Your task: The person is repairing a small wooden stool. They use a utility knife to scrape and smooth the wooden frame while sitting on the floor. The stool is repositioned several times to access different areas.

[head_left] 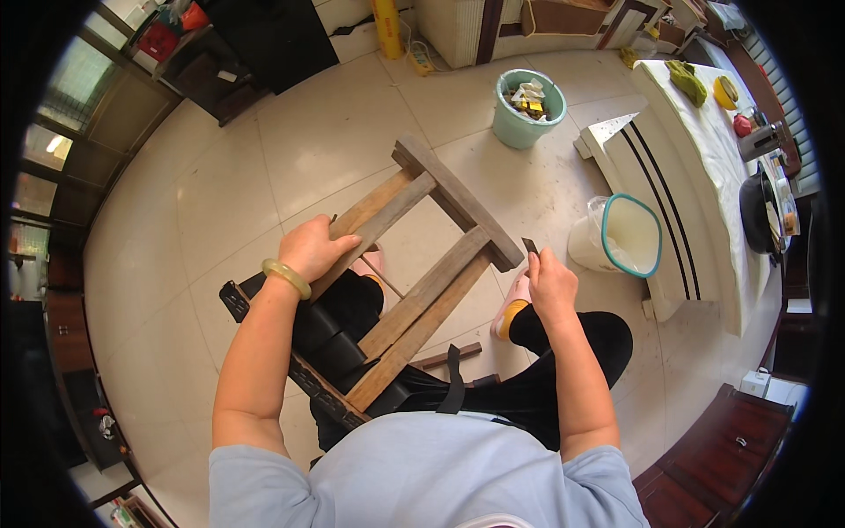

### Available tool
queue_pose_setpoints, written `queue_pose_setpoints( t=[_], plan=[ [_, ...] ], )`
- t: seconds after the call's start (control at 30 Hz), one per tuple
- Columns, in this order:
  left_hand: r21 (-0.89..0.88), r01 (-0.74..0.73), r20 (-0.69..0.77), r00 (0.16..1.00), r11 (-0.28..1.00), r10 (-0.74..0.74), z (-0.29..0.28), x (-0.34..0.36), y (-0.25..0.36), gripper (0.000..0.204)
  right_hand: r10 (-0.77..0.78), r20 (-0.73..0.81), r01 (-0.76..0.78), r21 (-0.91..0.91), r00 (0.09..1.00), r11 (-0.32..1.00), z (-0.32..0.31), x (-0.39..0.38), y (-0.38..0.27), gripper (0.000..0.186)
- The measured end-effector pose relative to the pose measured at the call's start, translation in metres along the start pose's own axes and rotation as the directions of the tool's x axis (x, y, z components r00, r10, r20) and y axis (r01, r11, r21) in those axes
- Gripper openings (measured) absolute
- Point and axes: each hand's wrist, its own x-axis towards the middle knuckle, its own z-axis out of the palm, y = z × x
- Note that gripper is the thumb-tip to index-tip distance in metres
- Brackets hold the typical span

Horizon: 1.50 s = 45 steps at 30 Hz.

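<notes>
A worn wooden folding stool (422, 277) lies tipped across my lap, its legs and crossbar pointing away from me. Black woven straps (334, 330) fill its seat side, and one loose strap end (453, 378) sticks up near my waist. My left hand (312, 251), with a bangle at the wrist, is closed around one wooden leg at the left. A small dark tip shows above its fingers. On the right, my right hand (553, 280) is closed on a small flat dark piece (529, 245), held just beside the crossbar's end; its kind is unclear.
A pale green bin (519, 130) with rubbish stands ahead on the tiled floor. Nearer on the right is a white bin (588, 246) with a teal rim, beside a white-covered table (695, 176). A wooden stick (449, 355) lies between my feet. Dark cabinets (717, 449) stand lower right.
</notes>
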Motion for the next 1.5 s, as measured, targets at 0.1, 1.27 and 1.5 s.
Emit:
queue_pose_setpoints(
  t=[0.1,1.27,1.5],
  plan=[
    [0.008,0.002,0.012,1.0,1.0,-0.002,-0.001,0.0,0.0,0.056,0.027,0.05,-0.029,0.036,0.998,0.999,-0.001,-0.003,-0.004,0.028],
    [-0.02,0.029,0.064,0.998,0.999,-0.027,-0.001,0.002,-0.005,0.053,-0.531,-0.135,0.535,-0.007,0.837,0.845,0.017,0.035,-0.148,0.022],
    [-0.053,0.043,0.064,0.997,0.998,-0.039,-0.005,-0.002,-0.003,0.055,-0.586,-0.011,0.579,-0.134,0.811,0.804,0.045,0.038,-0.182,0.012]
  ],
)
